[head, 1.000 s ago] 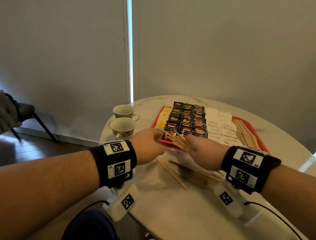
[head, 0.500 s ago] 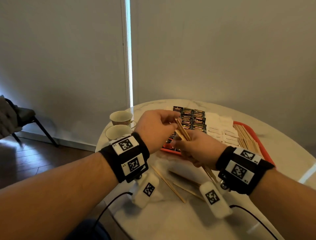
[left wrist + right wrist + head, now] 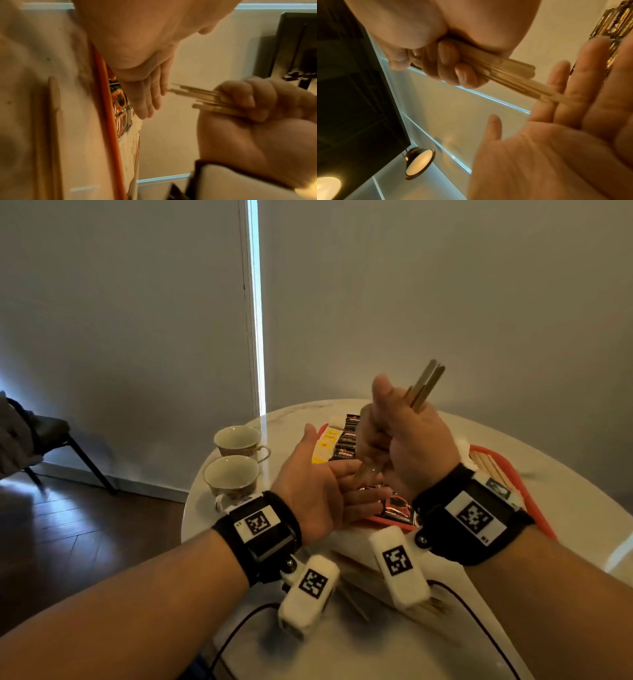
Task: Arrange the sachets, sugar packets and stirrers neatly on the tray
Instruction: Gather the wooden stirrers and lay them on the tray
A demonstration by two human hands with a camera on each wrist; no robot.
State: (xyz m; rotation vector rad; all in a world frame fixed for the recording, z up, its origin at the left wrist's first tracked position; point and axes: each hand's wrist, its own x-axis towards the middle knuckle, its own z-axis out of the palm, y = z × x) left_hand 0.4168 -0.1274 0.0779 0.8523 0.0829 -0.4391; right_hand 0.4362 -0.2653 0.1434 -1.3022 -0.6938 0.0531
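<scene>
The right hand (image 3: 407, 446) is fisted around a bundle of stirrers (image 3: 424, 385), fingers curled tight on them, held nearly upright above the tray (image 3: 534, 508). Their lower ends stick out below the fist and touch the fingers (image 3: 565, 94) of the left hand (image 3: 318, 494), which lies flat, palm up, fingers straight and together. Sachets (image 3: 346, 440) lie in rows on the tray; more stirrers lie on the table (image 3: 582, 460).
</scene>
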